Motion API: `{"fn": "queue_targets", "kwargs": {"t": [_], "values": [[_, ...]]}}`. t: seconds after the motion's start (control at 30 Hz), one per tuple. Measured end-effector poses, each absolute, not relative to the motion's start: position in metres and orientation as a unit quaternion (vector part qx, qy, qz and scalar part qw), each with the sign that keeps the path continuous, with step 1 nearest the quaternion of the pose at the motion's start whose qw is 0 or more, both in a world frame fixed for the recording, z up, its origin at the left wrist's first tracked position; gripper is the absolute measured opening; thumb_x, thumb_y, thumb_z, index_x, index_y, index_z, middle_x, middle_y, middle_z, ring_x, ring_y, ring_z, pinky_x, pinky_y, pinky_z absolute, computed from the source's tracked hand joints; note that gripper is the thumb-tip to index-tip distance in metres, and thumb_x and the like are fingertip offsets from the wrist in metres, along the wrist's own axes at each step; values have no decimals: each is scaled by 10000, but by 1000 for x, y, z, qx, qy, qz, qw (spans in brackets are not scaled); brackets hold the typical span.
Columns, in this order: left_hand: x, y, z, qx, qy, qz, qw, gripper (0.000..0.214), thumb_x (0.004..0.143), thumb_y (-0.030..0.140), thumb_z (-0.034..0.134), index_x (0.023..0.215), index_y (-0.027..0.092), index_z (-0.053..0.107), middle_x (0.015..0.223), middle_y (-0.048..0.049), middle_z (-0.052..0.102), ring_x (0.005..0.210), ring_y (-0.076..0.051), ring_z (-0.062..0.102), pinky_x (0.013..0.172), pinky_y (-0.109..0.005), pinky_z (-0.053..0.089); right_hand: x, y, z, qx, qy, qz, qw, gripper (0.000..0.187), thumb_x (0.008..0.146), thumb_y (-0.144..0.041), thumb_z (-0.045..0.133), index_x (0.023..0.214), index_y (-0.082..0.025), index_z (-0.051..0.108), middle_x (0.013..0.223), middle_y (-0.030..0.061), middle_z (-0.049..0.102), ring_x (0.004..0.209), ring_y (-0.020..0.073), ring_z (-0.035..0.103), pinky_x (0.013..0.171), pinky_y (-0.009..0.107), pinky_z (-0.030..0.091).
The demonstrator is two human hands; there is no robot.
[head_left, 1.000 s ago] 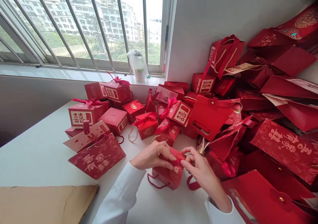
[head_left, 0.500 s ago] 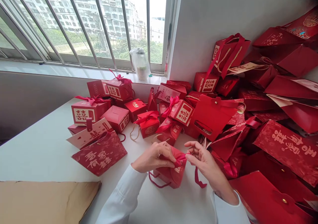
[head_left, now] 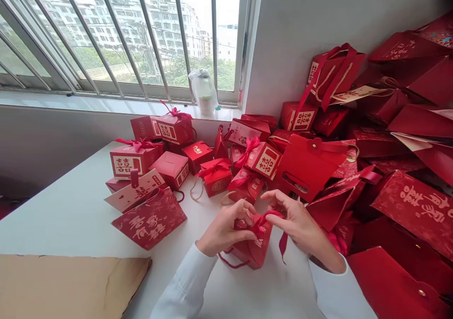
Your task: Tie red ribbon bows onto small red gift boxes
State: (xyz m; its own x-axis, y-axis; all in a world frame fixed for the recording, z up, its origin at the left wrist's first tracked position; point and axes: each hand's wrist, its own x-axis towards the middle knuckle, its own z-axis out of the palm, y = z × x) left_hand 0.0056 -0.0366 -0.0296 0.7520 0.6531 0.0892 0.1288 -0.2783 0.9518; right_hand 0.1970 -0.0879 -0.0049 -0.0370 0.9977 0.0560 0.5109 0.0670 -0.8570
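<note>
In the head view a small red gift box (head_left: 260,253) with gold characters on its lid stands on the white table, a dark red cord handle (head_left: 233,264) lying at its left side. A pink-red ribbon (head_left: 262,221) crosses its top in a loose loop, and one tail hangs down on the right. My left hand (head_left: 228,227) rests over the lid from the left, thumb and fingertips closed at the ribbon's knot. From the right, my right hand (head_left: 295,220) pinches the ribbon between thumb and index finger, other fingers curled above. The exact fingertip contact is partly hidden.
Several red gift boxes (head_left: 171,168) stand behind, some with bows. A large pile of red gift bags (head_left: 410,210) fills the right side. At the lower left lies a cardboard sheet (head_left: 71,286). A plastic-wrapped cup (head_left: 204,95) stands on the sill of the barred window.
My left fingers have shifted from a pinch over the ribbon to a wider grip at the knot. My right hand has turned inward, and the ribbon now forms a loop near it.
</note>
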Motion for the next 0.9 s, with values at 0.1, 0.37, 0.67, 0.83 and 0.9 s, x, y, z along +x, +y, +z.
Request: {"fn": "queue_targets", "kwargs": {"t": [0.1,0.37,0.67,0.83,0.9], "values": [[8,-38,-31,762,259,244,542,350,752,244,692,1031,194,487,691,36,625,801,-154,576,748,-253,419,197,-86,2,-595,-714,229,288,336,771,-90,454,1068,-227,527,752,-33,552,676,138,536,636,250,393],[10,-45,-33,728,303,258,558,457,785,228,638,1180,189,413,725,25,637,788,-150,582,766,-258,437,173,-84,9,-631,-758,-113,119,265,746,7,549,901,-207,568,768,2,604,702,171,575,527,261,302],[14,-58,-33,734,365,294,492,368,767,189,596,1130,193,532,715,30,636,685,-136,569,623,-213,417,165,-101,7,-520,-807,-213,180,246,872,-33,406,750,-190,552,630,6,498,577,155,441,544,289,260],[17,-61,-30,727,379,309,481,151,791,173,548,906,156,645,762,-11,662,694,-133,586,612,-200,420,156,-123,-8,-491,-821,-189,221,252,889,-21,390,806,-169,576,647,14,514,600,151,447,579,285,282],[19,-62,-31,722,380,319,482,139,801,177,546,881,148,656,755,-19,659,686,-131,580,612,-201,420,156,-131,-18,-504,-814,-187,220,242,900,-35,395,812,-169,576,644,14,516,595,151,447,574,286,279]]}}
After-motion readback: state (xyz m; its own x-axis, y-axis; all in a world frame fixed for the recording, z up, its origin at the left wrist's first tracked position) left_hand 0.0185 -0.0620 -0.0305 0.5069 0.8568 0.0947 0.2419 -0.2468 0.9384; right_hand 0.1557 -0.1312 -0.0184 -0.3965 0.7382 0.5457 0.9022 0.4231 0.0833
